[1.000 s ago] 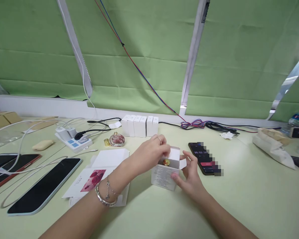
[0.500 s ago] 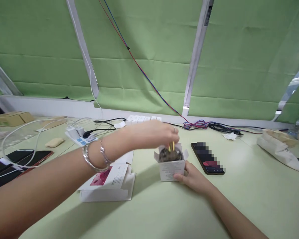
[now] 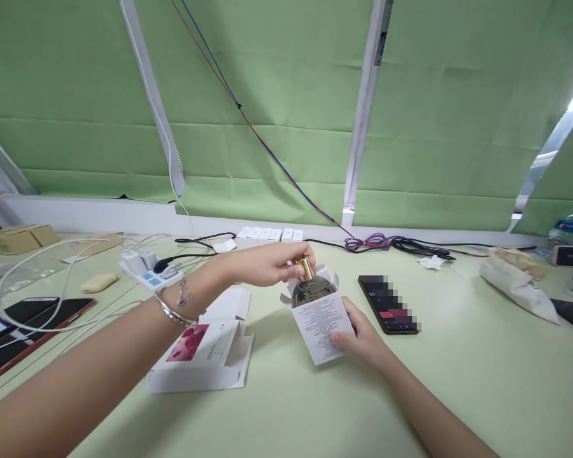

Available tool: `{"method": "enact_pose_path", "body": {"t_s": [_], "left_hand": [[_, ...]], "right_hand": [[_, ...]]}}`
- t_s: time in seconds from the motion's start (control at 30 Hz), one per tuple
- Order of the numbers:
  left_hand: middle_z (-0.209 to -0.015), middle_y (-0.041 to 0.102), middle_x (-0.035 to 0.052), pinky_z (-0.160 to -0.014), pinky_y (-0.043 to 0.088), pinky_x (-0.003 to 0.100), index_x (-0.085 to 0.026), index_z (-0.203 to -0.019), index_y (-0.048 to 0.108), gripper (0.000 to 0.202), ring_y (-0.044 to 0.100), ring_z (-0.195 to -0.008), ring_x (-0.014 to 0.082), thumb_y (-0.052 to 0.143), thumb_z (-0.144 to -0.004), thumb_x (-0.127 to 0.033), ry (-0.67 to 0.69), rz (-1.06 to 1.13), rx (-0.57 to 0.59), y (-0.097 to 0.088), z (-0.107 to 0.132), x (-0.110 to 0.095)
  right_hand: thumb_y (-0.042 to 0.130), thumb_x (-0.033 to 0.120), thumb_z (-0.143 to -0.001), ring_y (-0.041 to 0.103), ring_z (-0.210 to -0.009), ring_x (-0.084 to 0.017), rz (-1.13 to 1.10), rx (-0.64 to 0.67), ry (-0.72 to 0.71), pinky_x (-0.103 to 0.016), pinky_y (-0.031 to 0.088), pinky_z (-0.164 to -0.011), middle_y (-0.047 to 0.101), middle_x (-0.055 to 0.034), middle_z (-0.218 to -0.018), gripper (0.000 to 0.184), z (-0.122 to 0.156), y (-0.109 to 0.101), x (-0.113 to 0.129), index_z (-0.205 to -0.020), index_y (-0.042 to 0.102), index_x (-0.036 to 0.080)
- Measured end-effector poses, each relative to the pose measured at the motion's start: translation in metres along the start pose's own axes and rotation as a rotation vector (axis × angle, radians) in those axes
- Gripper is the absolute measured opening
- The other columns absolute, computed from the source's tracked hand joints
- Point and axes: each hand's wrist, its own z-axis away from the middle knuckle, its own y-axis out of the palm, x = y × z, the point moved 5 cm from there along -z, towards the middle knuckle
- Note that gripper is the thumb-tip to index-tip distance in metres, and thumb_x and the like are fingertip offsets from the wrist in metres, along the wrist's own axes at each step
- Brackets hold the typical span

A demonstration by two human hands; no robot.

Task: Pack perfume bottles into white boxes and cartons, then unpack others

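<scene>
My right hand grips a small white printed box, tilted and lifted off the pale green table. A round dark bottle with a gold cap sticks halfway out of the box's open top. My left hand, wearing a ring and silver bracelets at the wrist, pinches the gold cap with its fingertips.
An open white box with a pink rose picture lies left of centre. A black phone rests to the right. A row of small white boxes, a power strip, cables and phones occupy the back and left. A bag sits far right.
The left hand reached into the open box and has drawn the bottle up by its gold cap. The right hand has lifted and tilted the box.
</scene>
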Motion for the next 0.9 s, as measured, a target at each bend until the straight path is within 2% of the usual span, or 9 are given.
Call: {"method": "enact_pose_path", "body": {"t_s": [0.13,0.3,0.47,0.57,0.67,0.77,0.9], "left_hand": [[-0.094,0.055,0.0070,-0.065,0.044,0.027,-0.017,-0.104,0.041,0.029,0.053,-0.076,0.0148,0.029,-0.093,-0.041,-0.021,0.140,-0.075,0.015,0.006,0.017],[-0.084,0.051,0.0019,-0.065,0.041,0.028,-0.019,-0.103,0.038,0.027,0.049,-0.073,0.0144,0.030,-0.093,-0.042,-0.074,0.079,-0.124,0.026,0.006,0.022],[-0.092,0.055,0.0047,-0.068,0.042,0.028,-0.018,-0.102,0.041,0.023,0.051,-0.079,0.0151,0.031,-0.093,-0.037,-0.054,0.132,-0.219,0.014,0.006,0.020],[-0.096,0.057,0.0053,-0.070,0.043,0.029,-0.019,-0.103,0.042,0.022,0.053,-0.083,0.0146,0.034,-0.092,-0.036,-0.058,0.173,-0.275,0.005,0.012,0.026],[-0.097,0.056,0.0048,-0.070,0.043,0.028,-0.019,-0.102,0.046,0.022,0.052,-0.083,0.0142,0.039,-0.090,-0.036,-0.089,0.101,-0.331,-0.002,0.022,0.036],[-0.097,0.057,0.0052,-0.068,0.043,0.028,-0.018,-0.098,0.050,0.021,0.052,-0.082,0.0149,0.045,-0.087,-0.035,-0.146,0.074,-0.372,-0.004,0.031,0.043],[-0.097,0.057,0.0042,-0.065,0.045,0.027,-0.019,-0.096,0.047,0.014,0.054,-0.077,0.0134,0.046,-0.083,-0.024,-0.135,0.225,-0.479,-0.001,0.037,0.037]], "right_hand": [[0.062,0.040,-0.074,0.059,-0.083,-0.021,0.019,-0.038,0.043,-0.029,0.046,-0.068,0.061,-0.0042,-0.094,0.039,0.000,0.001,0.004,-0.104,0.050,0.020],[0.059,0.041,-0.074,0.059,-0.084,-0.022,0.013,-0.087,0.066,-0.030,0.048,-0.069,0.061,-0.0046,-0.094,0.037,0.000,0.005,0.005,-0.104,0.049,0.020],[0.057,0.040,-0.076,0.059,-0.089,-0.022,0.012,-0.138,0.030,-0.031,0.048,-0.072,0.060,-0.0064,-0.099,0.036,0.001,0.001,0.006,-0.105,0.046,0.021],[0.057,0.038,-0.077,0.060,-0.088,-0.022,0.056,-0.133,0.011,-0.032,0.048,-0.073,0.061,-0.0066,-0.099,0.035,0.002,-0.001,0.006,-0.105,0.045,0.020],[0.057,0.037,-0.077,0.060,-0.087,-0.022,0.101,-0.131,0.006,-0.032,0.048,-0.072,0.061,-0.0066,-0.098,0.034,0.001,-0.002,0.005,-0.105,0.045,0.020],[0.055,0.036,-0.077,0.060,-0.089,-0.023,0.139,-0.150,0.009,-0.032,0.048,-0.073,0.061,-0.0070,-0.100,0.035,0.001,-0.002,0.001,-0.106,0.043,0.020],[0.053,0.034,-0.078,0.060,-0.085,-0.021,0.256,-0.151,-0.021,-0.030,0.048,-0.070,0.060,-0.0056,-0.097,0.033,0.002,-0.004,-0.001,-0.107,0.044,0.021]]}}
